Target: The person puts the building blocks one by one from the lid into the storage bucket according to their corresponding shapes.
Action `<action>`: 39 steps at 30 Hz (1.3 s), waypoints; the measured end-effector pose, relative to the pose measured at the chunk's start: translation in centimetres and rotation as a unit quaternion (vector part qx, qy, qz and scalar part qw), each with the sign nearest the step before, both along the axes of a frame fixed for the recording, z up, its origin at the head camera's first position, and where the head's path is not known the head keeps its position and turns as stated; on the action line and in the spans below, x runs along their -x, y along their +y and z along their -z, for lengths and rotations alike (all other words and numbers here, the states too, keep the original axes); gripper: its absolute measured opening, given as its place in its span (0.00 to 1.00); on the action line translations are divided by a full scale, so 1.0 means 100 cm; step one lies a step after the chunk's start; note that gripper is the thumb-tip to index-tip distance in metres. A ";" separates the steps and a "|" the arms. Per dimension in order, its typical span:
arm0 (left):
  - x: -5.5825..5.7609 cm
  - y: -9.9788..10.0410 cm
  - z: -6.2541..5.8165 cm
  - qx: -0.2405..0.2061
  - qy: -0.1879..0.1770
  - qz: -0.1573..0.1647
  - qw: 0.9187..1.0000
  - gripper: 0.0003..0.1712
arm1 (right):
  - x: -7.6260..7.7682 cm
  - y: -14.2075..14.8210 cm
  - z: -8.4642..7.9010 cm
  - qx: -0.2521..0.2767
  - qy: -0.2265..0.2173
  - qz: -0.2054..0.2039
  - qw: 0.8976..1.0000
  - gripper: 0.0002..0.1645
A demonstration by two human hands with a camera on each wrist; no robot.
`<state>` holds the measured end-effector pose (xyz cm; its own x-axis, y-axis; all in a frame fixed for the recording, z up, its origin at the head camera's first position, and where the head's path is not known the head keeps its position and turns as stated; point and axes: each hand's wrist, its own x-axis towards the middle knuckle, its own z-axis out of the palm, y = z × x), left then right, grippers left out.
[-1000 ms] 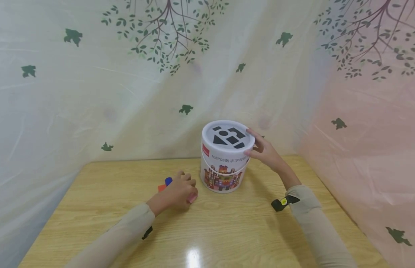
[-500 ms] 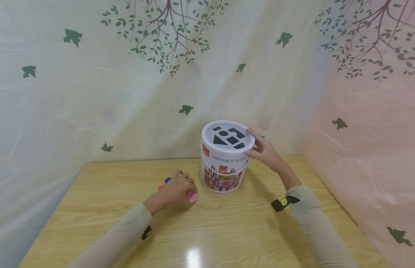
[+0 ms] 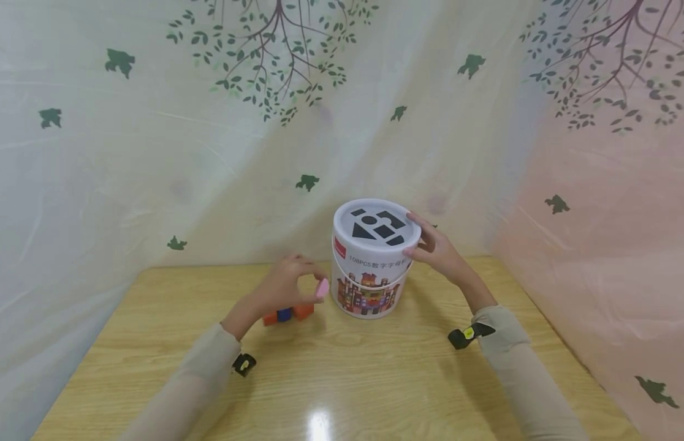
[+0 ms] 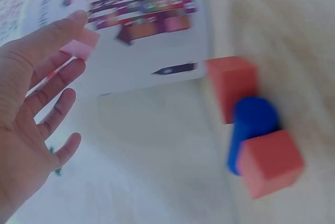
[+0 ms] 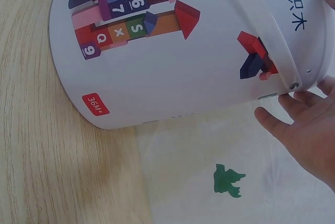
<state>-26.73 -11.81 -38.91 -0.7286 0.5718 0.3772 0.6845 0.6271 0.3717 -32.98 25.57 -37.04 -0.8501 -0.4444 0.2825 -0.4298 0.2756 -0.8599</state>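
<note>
The left grip (image 3: pixel 281 286) pinched a pink block (image 3: pixel 322 288) above the surface (image 3: pixel 375 380); the right grip (image 3: pixel 440 252) widely clasped the bucket (image 3: pixel 369 295), apparently steadying it.

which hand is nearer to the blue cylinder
Left. The left hand hovers close by the blue cylinder, pinching a pink block. The right hand holds the bucket by its top rim, on the side away from the cylinder.
</note>
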 end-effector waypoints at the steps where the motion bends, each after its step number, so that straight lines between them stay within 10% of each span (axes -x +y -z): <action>1: 0.001 -0.001 -0.004 -0.013 -0.005 -0.002 1.000 0.23 | 0.000 0.000 0.000 0.000 0.000 0.001 1.000 0.51; 21: 0.027 0.030 -0.075 -0.144 0.029 0.010 0.989 0.27 | -0.002 -0.001 -0.001 -0.003 0.001 0.000 1.000 0.52; 39: 0.048 0.099 -0.087 -0.080 -0.021 -0.011 0.996 0.28 | -0.006 0.000 -0.003 -0.001 -0.008 -0.002 1.000 0.50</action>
